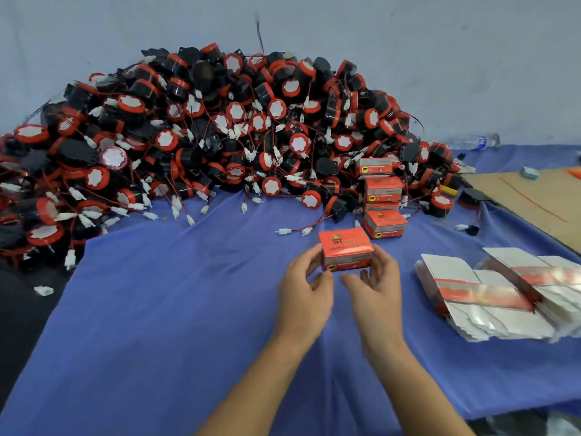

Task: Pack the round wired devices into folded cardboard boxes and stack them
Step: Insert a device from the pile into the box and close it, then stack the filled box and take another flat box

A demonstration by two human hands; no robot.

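Observation:
A closed red cardboard box [345,248] is held just above the blue cloth between both hands. My left hand [306,287] grips its left end, fingers curled round the side. My right hand [375,286] grips its right end, thumb under the front edge. Behind it, a big heap of round black-and-red wired devices [201,136] with white plugs fills the back of the table. Several packed red boxes [382,199] stand in a row and stack at the heap's right foot. Bundles of flat, unfolded boxes [490,297] lie to the right.
The blue cloth [188,309] covers the table. A brown cardboard sheet [534,196] lies at the far right. A plastic water bottle [474,142] lies by the wall. One loose white plug [44,290] sits off the cloth at the left.

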